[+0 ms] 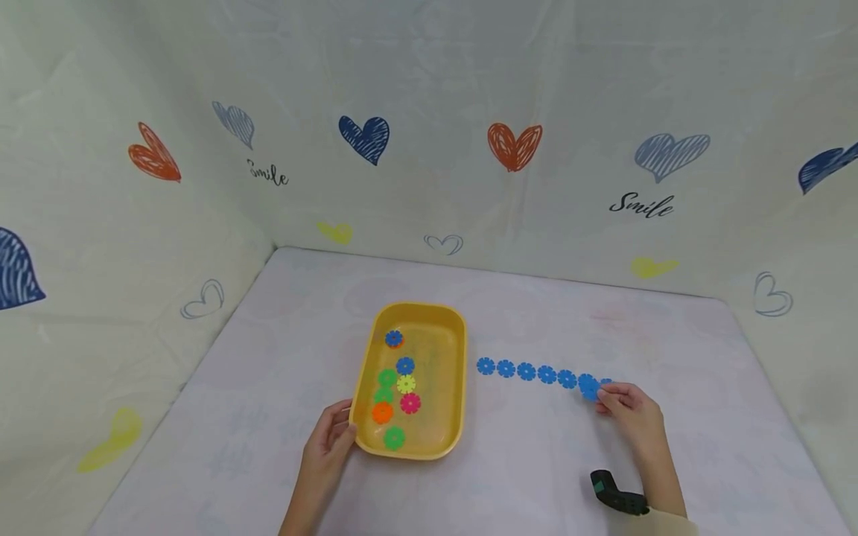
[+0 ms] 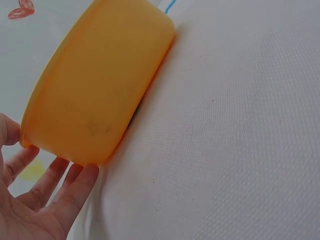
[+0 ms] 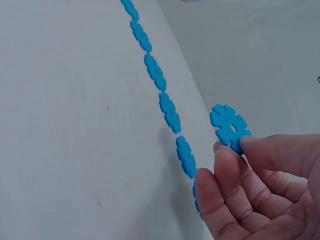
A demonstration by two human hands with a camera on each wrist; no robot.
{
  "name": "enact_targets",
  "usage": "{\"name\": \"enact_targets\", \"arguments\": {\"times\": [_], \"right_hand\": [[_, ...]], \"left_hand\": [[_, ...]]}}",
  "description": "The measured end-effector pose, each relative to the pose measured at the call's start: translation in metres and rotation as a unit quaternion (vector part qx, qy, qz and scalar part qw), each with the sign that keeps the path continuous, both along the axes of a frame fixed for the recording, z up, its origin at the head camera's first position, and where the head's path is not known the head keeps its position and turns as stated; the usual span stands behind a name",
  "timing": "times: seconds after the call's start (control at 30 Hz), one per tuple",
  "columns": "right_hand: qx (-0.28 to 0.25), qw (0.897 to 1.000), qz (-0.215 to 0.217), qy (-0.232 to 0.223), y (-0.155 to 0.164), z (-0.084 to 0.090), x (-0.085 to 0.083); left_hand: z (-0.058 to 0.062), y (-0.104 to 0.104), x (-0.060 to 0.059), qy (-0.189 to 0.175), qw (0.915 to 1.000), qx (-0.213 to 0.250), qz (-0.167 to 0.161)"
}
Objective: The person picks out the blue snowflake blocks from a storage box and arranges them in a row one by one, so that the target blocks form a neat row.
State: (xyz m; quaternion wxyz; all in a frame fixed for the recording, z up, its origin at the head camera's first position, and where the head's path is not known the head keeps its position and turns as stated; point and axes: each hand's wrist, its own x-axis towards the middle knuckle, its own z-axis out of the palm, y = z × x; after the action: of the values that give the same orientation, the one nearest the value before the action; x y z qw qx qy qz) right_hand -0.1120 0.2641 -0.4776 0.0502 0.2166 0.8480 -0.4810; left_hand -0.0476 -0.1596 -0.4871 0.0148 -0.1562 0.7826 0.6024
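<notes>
My right hand (image 1: 630, 417) pinches a blue snowflake disc (image 3: 231, 127) between thumb and fingers, raised above the table. It hovers at the right end of a row of blue snowflake discs (image 1: 526, 371), partly covering that end. My left hand (image 1: 325, 447) holds the near left corner of a yellow tray (image 1: 464, 387), its fingers against the outer wall (image 2: 95, 90). Inside lie several loose discs along the left half: a pink disc (image 1: 410, 403), a yellow disc (image 1: 406, 384), an orange disc (image 1: 383, 412), green discs and blue ones.
A white cloth covers the table (image 1: 523, 476). Behind and to the left rises a pale curtain (image 1: 429, 193) printed with hearts. A black strap-like device (image 1: 617, 494) sits by the right wrist.
</notes>
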Motion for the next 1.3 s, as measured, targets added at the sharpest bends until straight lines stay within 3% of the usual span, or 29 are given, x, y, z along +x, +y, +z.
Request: {"name": "enact_targets", "arguments": {"times": [0.5,0.83,1.0,1.3], "right_hand": [[-0.004,0.999,-0.047,-0.020,0.048,-0.020,-0.003],[-0.011,0.997,-0.071,-0.027,0.066,-0.021,-0.009],[0.005,0.997,-0.062,-0.041,0.069,-0.017,-0.012],[0.048,0.997,-0.003,-0.065,0.071,-0.012,-0.014]], "left_hand": [[0.002,0.000,0.000,-0.003,1.0000,0.008,-0.002],[0.000,0.000,0.000,0.013,0.9998,-0.012,-0.002],[0.000,0.001,-0.001,0.010,0.9999,-0.012,-0.005],[0.001,0.001,-0.001,0.007,0.9999,-0.013,0.000]]}}
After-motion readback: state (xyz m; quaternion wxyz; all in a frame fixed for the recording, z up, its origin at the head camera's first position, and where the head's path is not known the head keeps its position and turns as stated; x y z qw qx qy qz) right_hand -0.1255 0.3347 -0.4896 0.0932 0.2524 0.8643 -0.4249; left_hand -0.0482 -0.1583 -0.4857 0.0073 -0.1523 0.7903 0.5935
